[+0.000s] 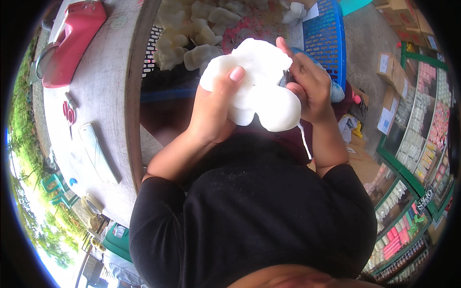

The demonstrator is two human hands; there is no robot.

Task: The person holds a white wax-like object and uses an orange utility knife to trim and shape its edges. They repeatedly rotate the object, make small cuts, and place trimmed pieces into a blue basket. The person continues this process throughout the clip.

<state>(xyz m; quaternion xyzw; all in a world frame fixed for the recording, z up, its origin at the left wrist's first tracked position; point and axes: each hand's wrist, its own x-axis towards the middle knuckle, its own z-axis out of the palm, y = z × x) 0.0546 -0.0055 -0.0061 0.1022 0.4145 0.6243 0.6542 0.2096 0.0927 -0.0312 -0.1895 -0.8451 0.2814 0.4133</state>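
A white wax candle with rounded lobes is held up in front of my chest, and a white wick dangles from its lower right side. My left hand grips its left side, thumb on the upper face and the other fingers hidden underneath. At the candle's right edge my right hand is closed around a small metal blade, mostly covered by the fingers. The blade is against or very close to the wax rim. Its handle cannot be made out.
Ahead, pale wax pieces lie heaped beside a blue plastic crate. On the left, a worn table carries a pink plastic container, red-handled scissors and a phone. Cardboard boxes and stocked shelves stand right.
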